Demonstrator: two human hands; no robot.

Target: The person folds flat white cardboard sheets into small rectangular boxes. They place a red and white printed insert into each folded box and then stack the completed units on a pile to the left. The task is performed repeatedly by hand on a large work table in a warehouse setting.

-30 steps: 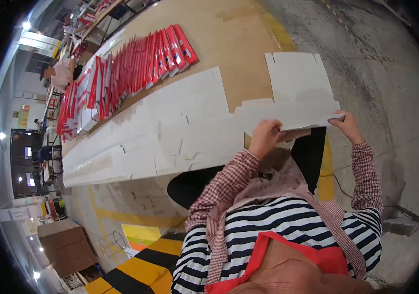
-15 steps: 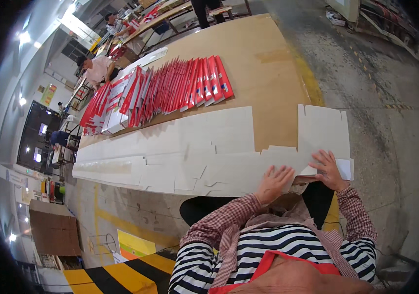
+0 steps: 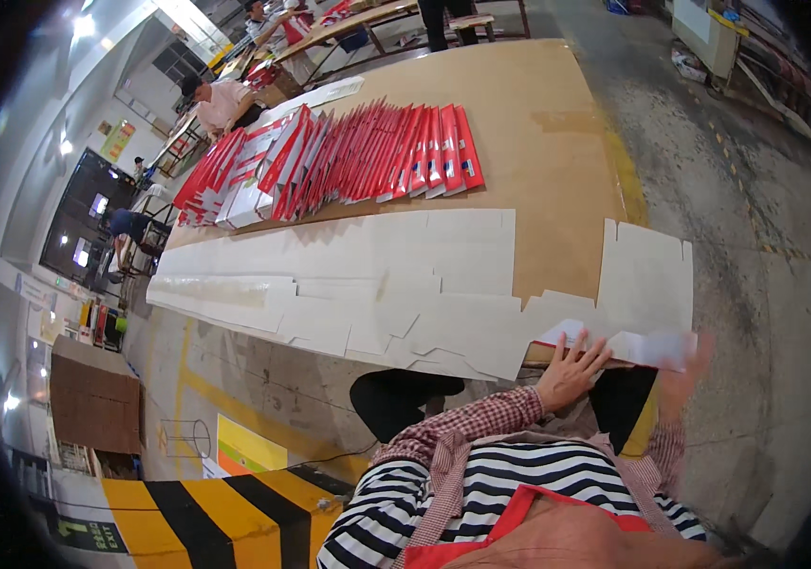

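Observation:
A pale cardboard blank lies at the right end of the table's near side, with small flaps folded over at its near edge. My left hand rests on that edge, its fingers spread over a folded flap. My right hand is smeared by motion at the blank's near right corner, by a second folded flap; its fingers cannot be made out. More pale cardboard sheets with cut slots lie overlapping to the left of my hands.
A long row of red-and-white folded packages leans across the brown tabletop beyond the sheets. A person in pink sits past the table's far left. Yellow-and-black striped surface and a brown carton are at the lower left.
Flaps at the blank's near edge are now folded over. My left hand has moved right and nearer to me; my right hand has moved right to the corner. The view has shifted slightly.

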